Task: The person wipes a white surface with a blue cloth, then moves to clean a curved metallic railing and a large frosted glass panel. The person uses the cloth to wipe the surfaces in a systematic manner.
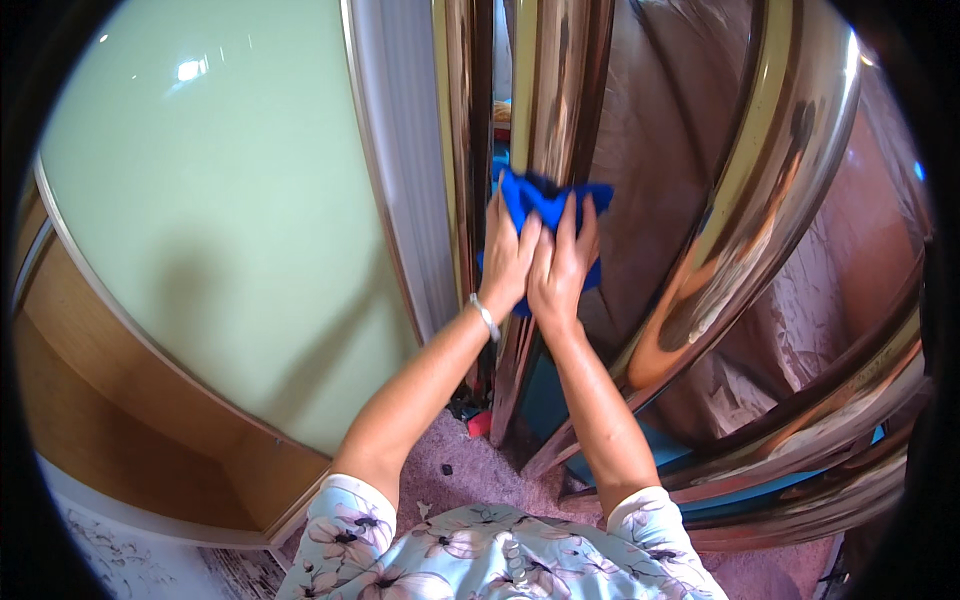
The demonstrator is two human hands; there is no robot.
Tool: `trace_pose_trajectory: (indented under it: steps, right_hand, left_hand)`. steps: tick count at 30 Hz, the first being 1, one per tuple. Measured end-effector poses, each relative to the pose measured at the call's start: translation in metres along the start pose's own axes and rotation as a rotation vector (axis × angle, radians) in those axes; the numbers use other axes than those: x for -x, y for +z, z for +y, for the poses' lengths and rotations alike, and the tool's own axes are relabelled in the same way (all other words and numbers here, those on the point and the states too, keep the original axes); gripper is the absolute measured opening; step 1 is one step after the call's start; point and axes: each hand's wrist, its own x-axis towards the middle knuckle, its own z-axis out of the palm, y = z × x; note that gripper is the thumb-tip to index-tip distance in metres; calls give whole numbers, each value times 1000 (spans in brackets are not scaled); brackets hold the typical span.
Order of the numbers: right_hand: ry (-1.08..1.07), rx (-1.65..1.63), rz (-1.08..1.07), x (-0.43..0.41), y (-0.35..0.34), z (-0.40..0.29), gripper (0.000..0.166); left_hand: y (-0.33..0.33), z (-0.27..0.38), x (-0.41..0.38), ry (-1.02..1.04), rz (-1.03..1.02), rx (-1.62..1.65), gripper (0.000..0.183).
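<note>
A bright blue cloth [531,202] is bunched between my two hands, against a tall, glossy brown-and-gold post or panel edge [561,90]. My left hand [508,251], with a silver bracelet at the wrist, grips the cloth's left side. Close beside it, my right hand [564,262] holds the right side, fingers spread over the folds. Parts of the cloth hang out below and behind both hands. The hands hide the middle of the post.
A large pale green glossy panel [247,187] stands at left, above an open wooden compartment [150,420]. Curved glossy brown-gold frame parts [757,247] and crinkled brown sheeting [645,150] are at right. Small dark and red objects lie on the pinkish carpet [480,472].
</note>
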Motion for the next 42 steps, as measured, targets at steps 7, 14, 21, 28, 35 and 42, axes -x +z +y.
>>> trace_pose_trajectory:
  steps: [7,14,21,28,35,42]
  right_hand:
    - [13,78,31,13,21,11,59]
    - [446,11,-313,165,17,54,71]
    - [333,-63,-223,107,7,38,68]
    - [139,-68,-11,30,21,23,71]
    - [236,128,-247,151,26,72,75]
    - [277,118,-254,140,15,51,73]
  left_hand:
    - [-8,-2,-11,105,-16,83,79]
    - [15,-99,138,-284,-80,-16,91]
    - [18,-73,89,-156,17,5,80]
    - [1,-19,11,-137,-20,87,80]
    - [21,-119,129,-392,-98,128,84]
    - [21,-98,122,-416,-100,352,74]
